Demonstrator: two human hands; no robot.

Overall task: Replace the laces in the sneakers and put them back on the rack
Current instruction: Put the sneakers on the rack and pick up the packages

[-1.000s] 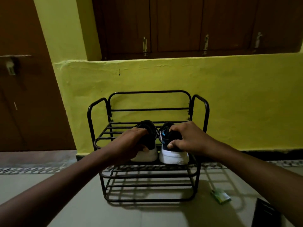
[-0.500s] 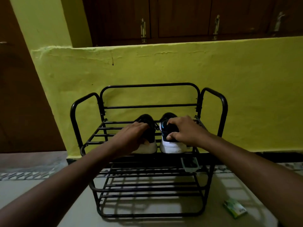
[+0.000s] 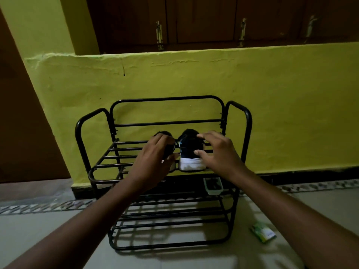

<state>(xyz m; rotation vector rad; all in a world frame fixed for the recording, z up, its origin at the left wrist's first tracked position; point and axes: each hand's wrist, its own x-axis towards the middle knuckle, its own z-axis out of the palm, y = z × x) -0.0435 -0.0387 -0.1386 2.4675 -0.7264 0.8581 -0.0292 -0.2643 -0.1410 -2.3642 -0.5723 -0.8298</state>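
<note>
Two dark sneakers with white soles stand side by side, heels toward me, on the top shelf of a black metal rack [image 3: 91,172]. My left hand [image 3: 153,160] lies over the left sneaker [image 3: 168,150], fingers curled across its top and thumb at its heel, hiding most of it. My right hand [image 3: 217,154] hovers at the right sneaker [image 3: 191,152] with fingers spread. Only its thumb tip and index tip are at the shoe. The laces are hidden from here.
The rack stands on a tiled floor against a low yellow wall [image 3: 194,78]. A small white-rimmed dark object [image 3: 212,186] lies on the middle shelf at the right. A green packet [image 3: 263,233] lies on the floor right of the rack. Brown cupboard doors are above the wall.
My right hand has loosened from the right sneaker and spread its fingers. Both sneakers stay on the top shelf. The camera has tilted down and moved closer.
</note>
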